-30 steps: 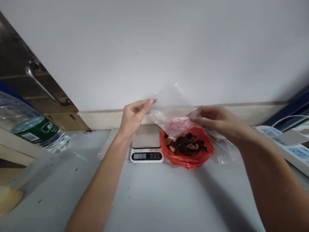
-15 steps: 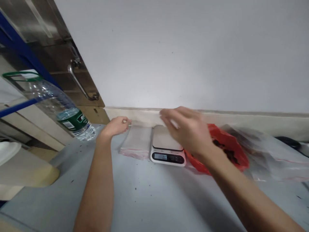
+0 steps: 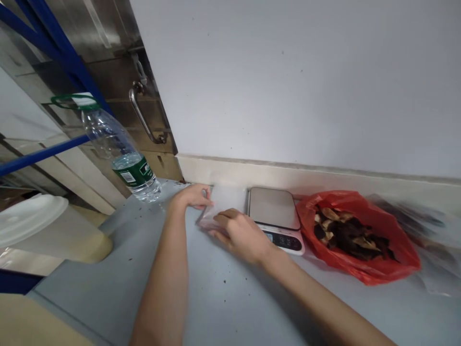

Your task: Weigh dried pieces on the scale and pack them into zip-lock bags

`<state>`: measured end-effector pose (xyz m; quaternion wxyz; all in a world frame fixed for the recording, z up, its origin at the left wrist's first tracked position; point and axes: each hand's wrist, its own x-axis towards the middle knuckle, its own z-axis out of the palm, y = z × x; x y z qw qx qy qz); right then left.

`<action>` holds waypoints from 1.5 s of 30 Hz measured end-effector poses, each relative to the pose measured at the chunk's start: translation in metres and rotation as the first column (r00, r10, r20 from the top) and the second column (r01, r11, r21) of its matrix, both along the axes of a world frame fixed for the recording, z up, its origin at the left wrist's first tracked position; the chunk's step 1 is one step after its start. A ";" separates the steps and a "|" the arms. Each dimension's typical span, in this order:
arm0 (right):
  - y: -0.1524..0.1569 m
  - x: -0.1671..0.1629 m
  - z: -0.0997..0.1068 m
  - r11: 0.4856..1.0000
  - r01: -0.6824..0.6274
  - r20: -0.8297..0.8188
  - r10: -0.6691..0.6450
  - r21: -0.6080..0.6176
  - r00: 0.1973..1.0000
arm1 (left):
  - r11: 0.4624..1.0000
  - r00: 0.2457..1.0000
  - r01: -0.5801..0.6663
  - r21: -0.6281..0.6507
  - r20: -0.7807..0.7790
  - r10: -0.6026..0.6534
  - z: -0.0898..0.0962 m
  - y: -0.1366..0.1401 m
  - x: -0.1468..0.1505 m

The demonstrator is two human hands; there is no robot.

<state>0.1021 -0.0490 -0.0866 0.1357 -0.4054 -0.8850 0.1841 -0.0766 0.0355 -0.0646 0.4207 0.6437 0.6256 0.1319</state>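
A stack of clear plastic zip bags (image 3: 230,196) lies flat against the wall, left of the kitchen scale. My left hand (image 3: 194,196) is at the stack's left edge, its thumb and fingers pinched on the plastic. Over the near right part of the stack is my right hand (image 3: 242,235), fingers curled onto the bags' front edge and partly hidden from me. The white scale (image 3: 274,209) has a bare platform, and my right hand covers part of its display. Beside it sits an open red plastic bag (image 3: 389,240) holding dark dried pieces (image 3: 349,233) with pale patches.
A large water bottle (image 3: 122,149) with a green label stands at the table's left edge. Nearer is a lidded white tub (image 3: 57,230). More clear bags (image 3: 439,259) lie at the far right. The wall (image 3: 306,96) bounds the table behind.
My right hand has come down and left, from above the scale onto the plastic bags. My left hand stays at their left edge. The view has shifted, showing more of the red bag.
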 end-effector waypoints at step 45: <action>-0.038 0.268 0.102 0.248 0.968 -0.095 -0.963 0.047 0.252 | 0.527 0.741 0.659 0.536 -0.581 -0.337 0.014 -0.054 0.215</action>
